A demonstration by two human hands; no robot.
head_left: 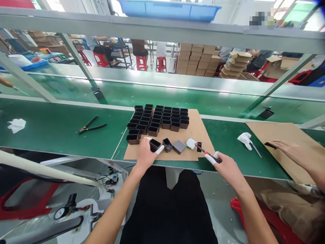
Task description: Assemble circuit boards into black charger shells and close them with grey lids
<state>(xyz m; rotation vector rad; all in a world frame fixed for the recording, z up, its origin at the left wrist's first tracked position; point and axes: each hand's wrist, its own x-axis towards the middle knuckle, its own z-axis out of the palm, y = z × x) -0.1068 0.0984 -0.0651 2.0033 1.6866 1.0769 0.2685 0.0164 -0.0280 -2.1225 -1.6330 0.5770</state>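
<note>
My left hand (145, 154) grips a small black open-topped box (154, 145) at the near edge of a cardboard sheet (196, 125), with white covers on its fingertips. My right hand (228, 169) is closed round a slim tool (206, 152) with a dark handle and a red band. The tool's tip touches or hovers just over a white patch (190, 142) with a green edge; I cannot tell which. Between the hands stand another black box (167, 145) and a flat grey square block (179, 146). A small dark piece (199, 146) lies beside the tool.
Rows of black boxes (158, 118) fill the cardboard's far side. Pliers (91, 127) and crumpled tissue (17, 125) lie left. Right are a white cloth (245, 140) and a co-worker's hand (286, 150) on another cardboard sheet (276, 135). A metal frame bar (162, 30) crosses ahead.
</note>
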